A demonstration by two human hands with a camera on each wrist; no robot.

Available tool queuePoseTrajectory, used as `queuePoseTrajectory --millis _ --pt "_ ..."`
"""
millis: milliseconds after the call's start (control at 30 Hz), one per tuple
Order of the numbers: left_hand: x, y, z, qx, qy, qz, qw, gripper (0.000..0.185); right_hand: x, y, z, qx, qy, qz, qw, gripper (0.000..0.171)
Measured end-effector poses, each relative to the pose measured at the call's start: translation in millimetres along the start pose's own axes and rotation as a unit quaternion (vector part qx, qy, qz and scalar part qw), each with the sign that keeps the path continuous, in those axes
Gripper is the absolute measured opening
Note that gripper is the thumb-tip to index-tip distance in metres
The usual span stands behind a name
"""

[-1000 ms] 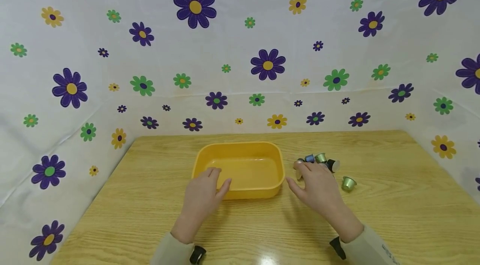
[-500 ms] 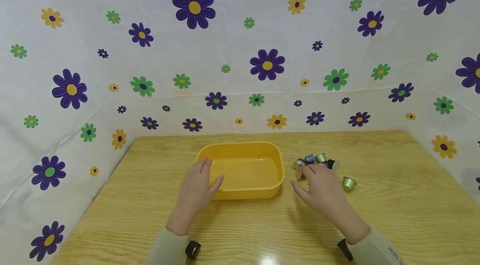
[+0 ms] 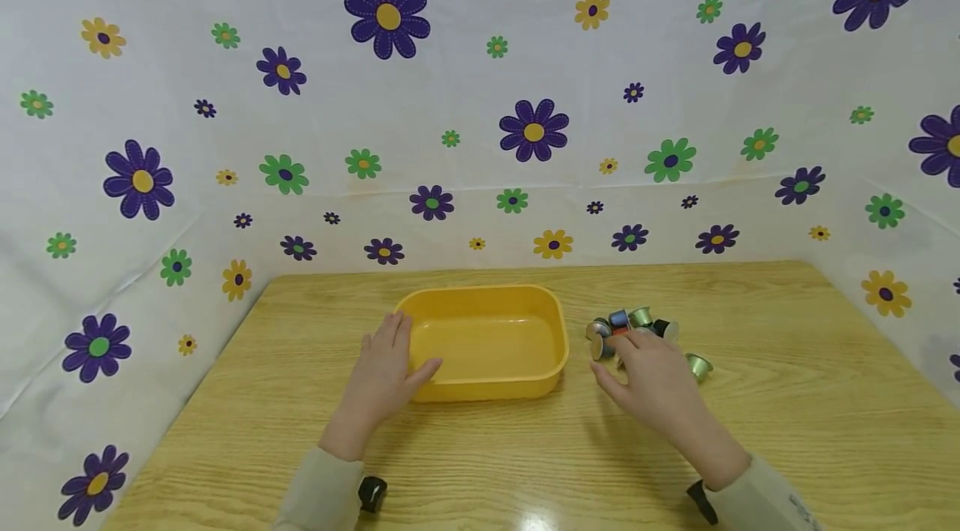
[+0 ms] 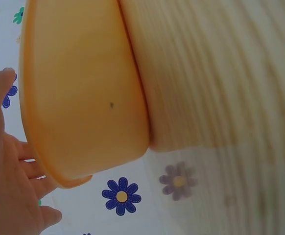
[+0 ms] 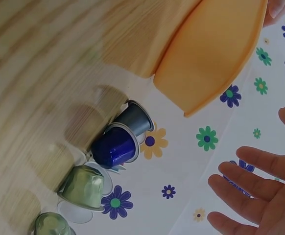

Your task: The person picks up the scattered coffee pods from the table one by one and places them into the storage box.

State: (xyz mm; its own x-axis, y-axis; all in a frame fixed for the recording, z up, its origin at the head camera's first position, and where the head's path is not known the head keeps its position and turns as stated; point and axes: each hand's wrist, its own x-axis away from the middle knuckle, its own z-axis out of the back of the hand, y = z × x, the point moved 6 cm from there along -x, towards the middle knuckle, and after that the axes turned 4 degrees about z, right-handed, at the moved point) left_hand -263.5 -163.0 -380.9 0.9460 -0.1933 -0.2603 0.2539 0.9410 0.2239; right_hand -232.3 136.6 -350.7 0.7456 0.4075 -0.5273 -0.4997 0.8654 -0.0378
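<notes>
A yellow rectangular tub [image 3: 483, 348] stands in the middle of the table. At its left end my left hand [image 3: 378, 368] lies over the rim, fingers extended and thumb along the front edge. My right hand [image 3: 656, 377] hovers low beside a small heap of coffee capsules, fingers spread and holding nothing. The heap includes a blue capsule [image 3: 618, 318], a green capsule [image 3: 640, 316] and a black capsule [image 3: 664, 329]; the hand hides some of it. Another green capsule [image 3: 698, 366] lies apart on the right. In the right wrist view the fingers are clear of the blue capsule [image 5: 114, 147].
The wooden table [image 3: 495, 456] runs to a white cloth backdrop [image 3: 465, 97] printed with flowers, which also closes off both sides. Black straps [image 3: 372, 494] sit at the cuffs.
My left hand has moved left, from over the tub's front left to its left rim. My right hand has drifted slightly right and nearer me, uncovering more capsules.
</notes>
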Motion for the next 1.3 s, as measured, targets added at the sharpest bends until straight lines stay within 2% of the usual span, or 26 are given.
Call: queuePoseTrajectory --millis 200,533,700,900,1067,1300 --pt "1.0 -5.0 -6.5 0.009 -0.039 0.007 0.9992 0.084 2.1 4.6 -0.3 0.0 -0.008 -0.005 1.0 0.031" --pt "4.5 -7.5 -9.1 0.018 -0.068 0.011 0.9974 0.09 4.8 11.4 -3.5 0.001 -0.027 -0.017 0.999 0.035" --pt "6.2 -8.8 -10.9 0.02 -0.093 0.014 0.9954 0.092 5.6 13.1 -4.4 -0.001 -0.037 -0.024 0.999 0.038" --pt "6.8 -8.7 -11.4 0.018 -0.115 0.019 0.9931 0.094 6.6 15.1 -3.0 -0.003 -0.028 -0.02 0.999 0.037" --pt "5.9 -8.6 -13.0 0.023 -0.128 0.024 0.9912 0.094 7.0 19.4 -0.7 -0.03 -0.015 -0.026 0.999 0.03" --pt "5.4 -8.7 -14.0 0.029 -0.134 0.024 0.9902 0.093 8.6 32.2 -3.5 -0.11 -0.006 -0.042 0.993 0.032"
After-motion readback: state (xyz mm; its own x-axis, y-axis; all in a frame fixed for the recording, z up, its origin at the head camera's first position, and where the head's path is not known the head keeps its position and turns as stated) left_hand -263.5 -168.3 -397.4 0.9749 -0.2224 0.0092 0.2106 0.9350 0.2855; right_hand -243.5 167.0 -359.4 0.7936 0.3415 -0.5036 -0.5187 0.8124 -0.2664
